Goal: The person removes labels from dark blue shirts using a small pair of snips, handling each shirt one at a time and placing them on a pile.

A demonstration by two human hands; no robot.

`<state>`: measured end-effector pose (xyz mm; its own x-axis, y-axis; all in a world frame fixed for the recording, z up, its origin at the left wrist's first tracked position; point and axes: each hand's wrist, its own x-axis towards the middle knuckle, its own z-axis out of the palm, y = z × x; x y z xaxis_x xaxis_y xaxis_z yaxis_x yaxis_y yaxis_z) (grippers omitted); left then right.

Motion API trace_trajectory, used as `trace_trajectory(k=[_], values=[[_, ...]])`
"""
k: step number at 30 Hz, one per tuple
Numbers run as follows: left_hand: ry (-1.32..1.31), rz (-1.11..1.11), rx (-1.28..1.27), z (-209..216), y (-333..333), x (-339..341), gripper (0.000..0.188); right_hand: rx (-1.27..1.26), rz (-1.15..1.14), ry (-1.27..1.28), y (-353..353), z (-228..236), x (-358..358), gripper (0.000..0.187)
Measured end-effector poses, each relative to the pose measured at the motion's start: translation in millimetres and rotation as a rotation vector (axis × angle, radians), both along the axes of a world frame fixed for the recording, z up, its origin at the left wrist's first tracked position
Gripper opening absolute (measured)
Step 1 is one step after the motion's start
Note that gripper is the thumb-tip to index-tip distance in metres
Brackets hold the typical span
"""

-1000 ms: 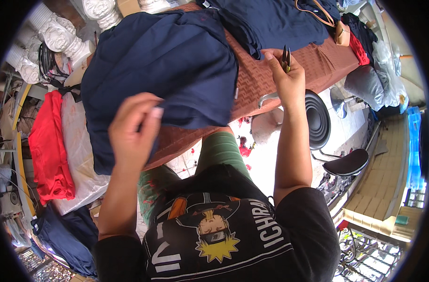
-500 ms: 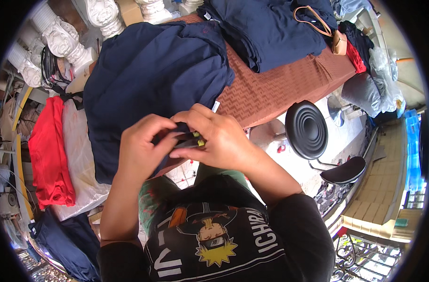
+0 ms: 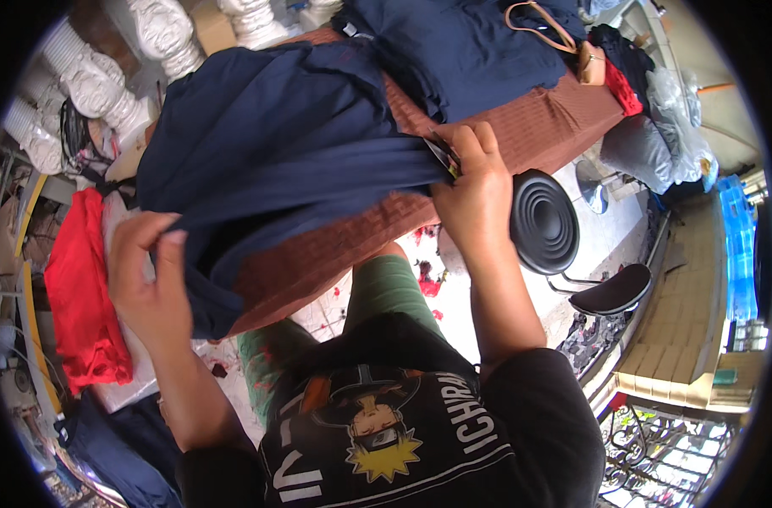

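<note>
A navy blue garment [image 3: 267, 118] lies spread over the near part of the table, its near edge pulled out into long folds between my hands. My left hand [image 3: 153, 279] is closed in a pinch on that edge at the left. At the other end, my right hand [image 3: 477, 190] grips a pair of small dark thread snips [image 3: 441, 157] with a yellow-green part, the blades pointing up and left. The stretched cloth reaches up to my right fingers; whether they also pinch it is hard to make out.
Brown patterned cloth covers the table [image 3: 521, 123]. Farther back lie more navy garments [image 3: 462, 59] and a small tan bag [image 3: 591, 63]. A black round stool [image 3: 544, 222] stands at right. Red cloth [image 3: 85, 296] lies at left, white ornate columns [image 3: 98, 80] behind.
My hands were close together over the snips; now they are wide apart, the left out to the left and the right up to the right. The garment's near edge is now drawn taut between them.
</note>
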<state>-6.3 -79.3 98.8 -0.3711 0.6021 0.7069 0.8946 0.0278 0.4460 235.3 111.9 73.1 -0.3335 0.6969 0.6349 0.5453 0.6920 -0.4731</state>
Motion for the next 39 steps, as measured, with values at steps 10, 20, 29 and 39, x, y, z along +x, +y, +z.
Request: trace_trajectory(k=[10,20,29,39], values=[[-0.284,0.003,-0.396,-53,-18,-37,0.022,-0.442,0.457,-0.220,-7,-11,-4,0.023],[-0.205,-0.455,-0.538,-119,32,38,0.034,-0.307,0.487,-0.162,-10,-107,-55,0.024],[-0.229,-0.450,-0.703,-122,39,36,0.019,-0.304,0.499,-0.173,-6,-114,-56,0.025],[-0.183,-0.534,-0.631,-71,-2,-14,0.028,-0.381,0.522,-0.144,-4,-111,-51,0.023]])
